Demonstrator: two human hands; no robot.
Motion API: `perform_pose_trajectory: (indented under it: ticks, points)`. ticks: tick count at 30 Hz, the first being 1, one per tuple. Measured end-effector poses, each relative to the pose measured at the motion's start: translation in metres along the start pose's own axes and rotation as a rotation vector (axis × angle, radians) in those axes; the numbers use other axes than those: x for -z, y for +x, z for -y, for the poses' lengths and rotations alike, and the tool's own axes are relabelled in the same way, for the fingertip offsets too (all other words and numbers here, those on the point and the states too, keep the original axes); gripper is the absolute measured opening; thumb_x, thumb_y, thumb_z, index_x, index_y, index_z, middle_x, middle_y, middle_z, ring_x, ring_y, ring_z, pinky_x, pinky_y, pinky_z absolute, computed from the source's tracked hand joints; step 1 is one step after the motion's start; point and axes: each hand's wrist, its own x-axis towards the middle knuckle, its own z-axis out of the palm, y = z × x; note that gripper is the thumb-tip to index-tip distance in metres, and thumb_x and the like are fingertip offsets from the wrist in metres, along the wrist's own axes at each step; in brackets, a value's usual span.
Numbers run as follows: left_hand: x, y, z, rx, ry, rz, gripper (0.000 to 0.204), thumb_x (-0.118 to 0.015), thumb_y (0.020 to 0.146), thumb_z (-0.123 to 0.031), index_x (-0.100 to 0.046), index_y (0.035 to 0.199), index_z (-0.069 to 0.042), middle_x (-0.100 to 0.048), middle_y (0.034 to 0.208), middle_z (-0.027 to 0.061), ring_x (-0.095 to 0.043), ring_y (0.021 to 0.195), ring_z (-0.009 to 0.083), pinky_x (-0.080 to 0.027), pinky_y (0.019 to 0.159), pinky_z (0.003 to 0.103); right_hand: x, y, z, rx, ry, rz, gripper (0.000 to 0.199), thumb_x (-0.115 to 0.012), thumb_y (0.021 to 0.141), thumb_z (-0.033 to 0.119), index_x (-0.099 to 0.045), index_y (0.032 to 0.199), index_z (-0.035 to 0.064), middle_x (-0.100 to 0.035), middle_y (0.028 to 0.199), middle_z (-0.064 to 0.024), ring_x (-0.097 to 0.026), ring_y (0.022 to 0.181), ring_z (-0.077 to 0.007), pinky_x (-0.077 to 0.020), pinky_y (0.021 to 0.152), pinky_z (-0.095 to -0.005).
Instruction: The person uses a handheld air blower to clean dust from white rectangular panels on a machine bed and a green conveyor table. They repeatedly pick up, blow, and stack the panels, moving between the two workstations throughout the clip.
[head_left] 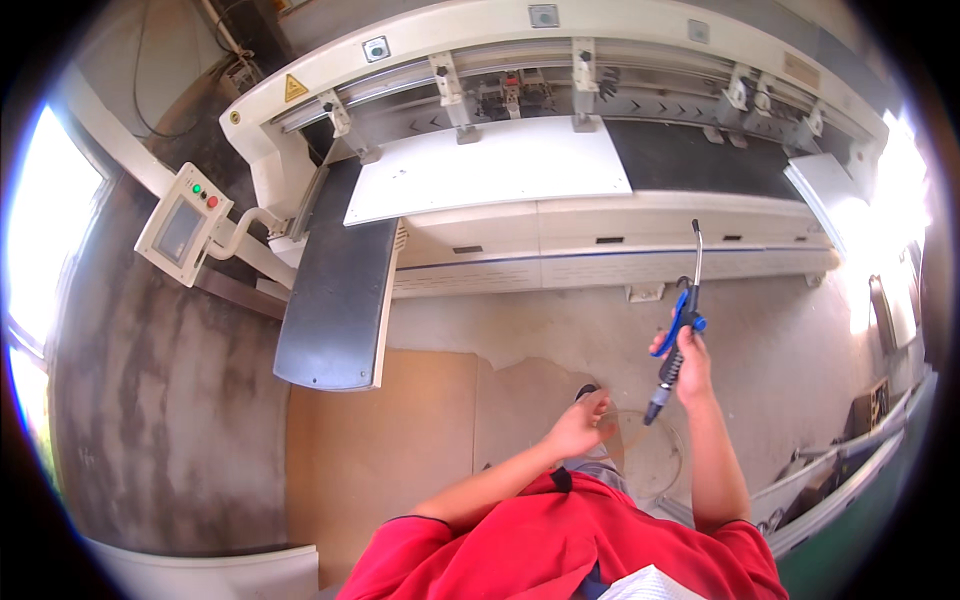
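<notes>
My right hand (690,365) grips a blue-handled air blow gun (683,320) with a long thin metal nozzle that points up toward a large white machine (600,225). A clear coiled hose (655,450) runs down from the gun's black base. My left hand (580,425) hangs in front of my body with its fingers loosely apart and holds nothing. A white panel (490,170) lies flat on the machine's bed, well ahead of both hands.
A dark grey conveyor table (335,290) juts from the machine's left side. A small control box with a screen and red and green buttons (183,225) stands on an arm at the left. Brown boards (400,440) cover the floor underfoot. Metal parts (840,470) lie at the right.
</notes>
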Motion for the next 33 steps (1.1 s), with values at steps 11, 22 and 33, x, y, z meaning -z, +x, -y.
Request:
perform_pose_trajectory:
  ticks: [11, 22, 33]
  points:
    - [0.167, 0.171, 0.008, 0.232, 0.625, -0.322, 0.062, -0.067, 0.074, -0.025, -0.047, 0.127, -0.003, -0.053, 0.118, 0.0213, -0.052, 0.111, 0.0370, -0.047, 0.092, 0.043, -0.039, 0.268, 0.018, -0.278, -0.200, 0.286, 0.038, -0.048, 0.096, 0.042, -0.055, 0.097, 0.0053, -0.065, 0.085, -0.0092, -0.062, 0.071, -0.0171, -0.0463, 0.066, -0.0297]
    - [0.356, 0.313, 0.043, 0.329, 0.883, -0.342, 0.070, -0.067, 0.074, -0.023, -0.037, 0.135, -0.006, -0.044, 0.131, 0.0167, -0.040, 0.126, 0.0312, -0.040, 0.099, 0.042, -0.120, 0.364, -0.002, -0.403, -0.449, 0.489, 0.045, -0.047, 0.097, 0.040, -0.060, 0.092, -0.0024, -0.065, 0.084, -0.0108, -0.061, 0.072, -0.0175, -0.0473, 0.070, -0.0313]
    - [0.570, 0.425, 0.094, 0.549, 1.258, 0.050, 0.107, -0.077, 0.065, -0.040, -0.016, 0.148, -0.008, -0.002, 0.153, 0.0256, -0.007, 0.138, 0.0515, -0.027, 0.101, 0.068, -0.255, 0.419, -0.030, -0.469, -0.540, 0.354, 0.046, -0.046, 0.097, 0.039, -0.064, 0.092, -0.0030, -0.065, 0.080, -0.0107, -0.061, 0.074, -0.0172, -0.0467, 0.071, -0.0311]
